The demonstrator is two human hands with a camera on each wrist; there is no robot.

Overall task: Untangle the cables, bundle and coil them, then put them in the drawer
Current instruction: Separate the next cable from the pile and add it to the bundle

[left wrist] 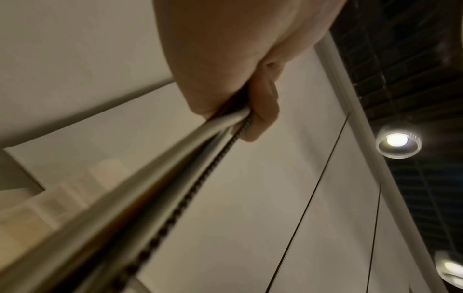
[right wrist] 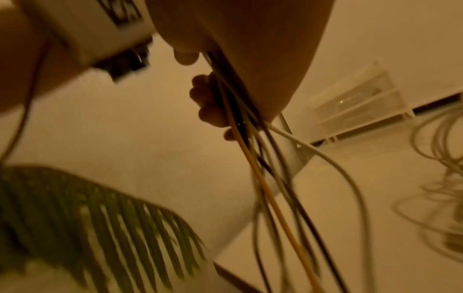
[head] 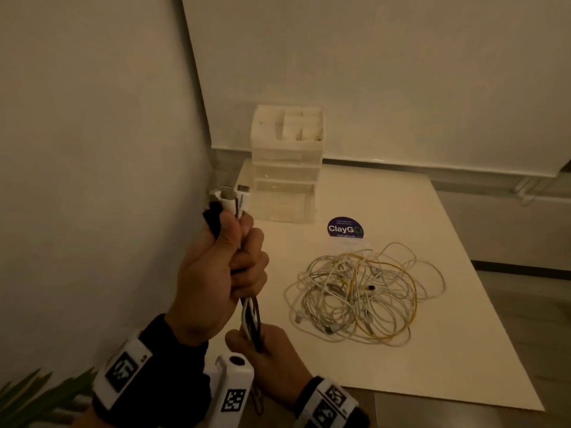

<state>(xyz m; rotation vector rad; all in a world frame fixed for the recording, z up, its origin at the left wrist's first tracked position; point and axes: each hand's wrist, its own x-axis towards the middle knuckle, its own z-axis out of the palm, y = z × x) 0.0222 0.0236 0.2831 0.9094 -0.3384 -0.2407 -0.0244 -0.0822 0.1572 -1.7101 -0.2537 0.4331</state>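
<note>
My left hand (head: 216,267) is raised upright and grips a bundle of white and black cables (head: 251,316). White and black plugs (head: 230,194) stick out above its fist. Just below, my right hand (head: 265,347) holds the same bundle. The left wrist view shows a white and a black braided cable (left wrist: 220,128) running out of the closed fingers. White, black and yellow strands (right wrist: 263,178) hang down in the right wrist view. A loose tangle of white and yellow cables (head: 355,291) lies on the white mat (head: 432,350). The translucent drawer unit (head: 287,168) stands behind it.
The drawer unit stands in the corner against the wall, with an open organiser on top and its lowest drawer pulled out. A round dark sticker (head: 345,227) lies on the mat between the unit and the tangle. Green plant leaves (head: 37,393) reach in at lower left.
</note>
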